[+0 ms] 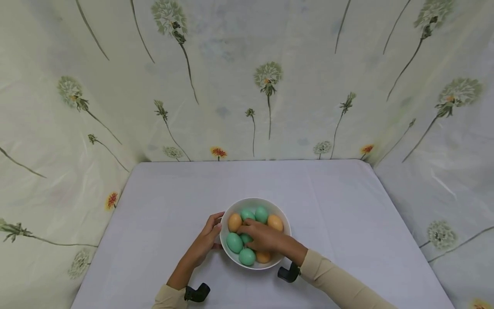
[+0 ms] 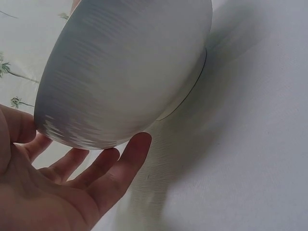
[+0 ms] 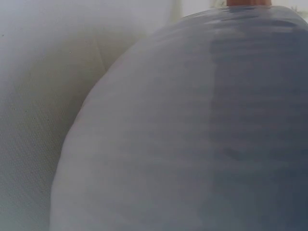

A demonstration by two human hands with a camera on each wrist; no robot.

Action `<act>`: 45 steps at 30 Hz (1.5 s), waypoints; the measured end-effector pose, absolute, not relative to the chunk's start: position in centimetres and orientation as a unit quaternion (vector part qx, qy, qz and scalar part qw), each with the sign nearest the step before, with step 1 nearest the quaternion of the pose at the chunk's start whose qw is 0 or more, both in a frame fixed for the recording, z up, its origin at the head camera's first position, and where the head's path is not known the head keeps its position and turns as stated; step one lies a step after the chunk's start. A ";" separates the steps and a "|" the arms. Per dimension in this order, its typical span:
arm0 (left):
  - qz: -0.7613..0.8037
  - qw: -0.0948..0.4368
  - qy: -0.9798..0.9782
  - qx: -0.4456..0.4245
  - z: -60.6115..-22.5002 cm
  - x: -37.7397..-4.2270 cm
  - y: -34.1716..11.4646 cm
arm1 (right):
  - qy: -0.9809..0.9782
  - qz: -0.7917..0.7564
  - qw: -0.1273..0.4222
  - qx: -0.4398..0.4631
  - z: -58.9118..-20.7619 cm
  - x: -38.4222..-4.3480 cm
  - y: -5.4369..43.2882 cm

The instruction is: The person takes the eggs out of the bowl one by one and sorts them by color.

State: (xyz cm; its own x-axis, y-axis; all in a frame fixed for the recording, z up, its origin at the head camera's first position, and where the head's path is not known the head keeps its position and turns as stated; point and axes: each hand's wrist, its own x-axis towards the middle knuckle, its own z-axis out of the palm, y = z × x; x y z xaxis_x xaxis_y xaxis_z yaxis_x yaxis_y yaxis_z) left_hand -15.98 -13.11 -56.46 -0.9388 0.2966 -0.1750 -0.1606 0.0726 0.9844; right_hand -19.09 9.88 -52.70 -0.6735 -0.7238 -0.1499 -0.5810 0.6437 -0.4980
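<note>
A white bowl [image 1: 254,267] stands on the table, holding several green eggs [image 1: 234,243] and orange eggs [image 1: 275,222]. My left hand [image 1: 201,245] holds the bowl at its left side. In the left wrist view, the thumb is at the rim and the fingers [image 2: 137,149] spread along the outer wall [image 2: 134,72]. My right hand [image 1: 262,236] reaches down into the bowl from the right, thumb and fingers about a green egg [image 1: 245,238] that they partly cover. The bowl's outer wall [image 3: 144,134] fills most of the right wrist view, where the right hand's fingers are hidden.
A white cloth covers the table [image 1: 324,206]. Dandelion-print sheeting [image 1: 231,86] hangs behind it and along both sides. Black wrist mounts [image 1: 197,292] sit on both forearms, the right one [image 1: 288,273] close to the bowl's near right edge.
</note>
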 end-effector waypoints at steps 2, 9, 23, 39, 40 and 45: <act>0.679 0.168 0.713 0.047 -56.6 -15.9 -13.1 | 0.893 -0.206 0.173 -0.361 -52.8 -19.0 9.9; 0.679 0.174 0.712 0.047 -56.5 -15.8 -12.9 | 0.894 -0.201 0.178 -0.358 -52.9 -18.9 10.1; 0.690 0.163 0.704 0.044 -56.4 -15.9 -12.9 | 0.884 -0.219 0.180 -0.373 -52.0 -19.2 10.3; 0.690 0.167 0.704 0.030 -56.4 -16.1 -13.3 | 0.873 -0.268 0.159 -0.375 -48.2 -19.9 12.8; 0.690 0.167 0.704 0.030 -56.4 -16.1 -13.3 | 0.872 -0.272 0.158 -0.374 -48.1 -19.9 13.0; 0.689 0.167 0.705 0.028 -56.3 -16.0 -13.3 | 0.873 -0.279 0.140 -0.374 -47.6 -19.8 14.1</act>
State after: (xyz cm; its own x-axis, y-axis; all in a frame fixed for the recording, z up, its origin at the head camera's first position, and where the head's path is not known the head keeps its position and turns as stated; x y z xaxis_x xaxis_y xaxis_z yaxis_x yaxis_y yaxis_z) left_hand -16.03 -13.31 -56.30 -0.9428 0.2693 -0.1966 -0.1901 0.0503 0.9805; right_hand -19.80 14.10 -47.57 -0.6809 -0.7315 -0.0367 -0.5751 0.5650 -0.5917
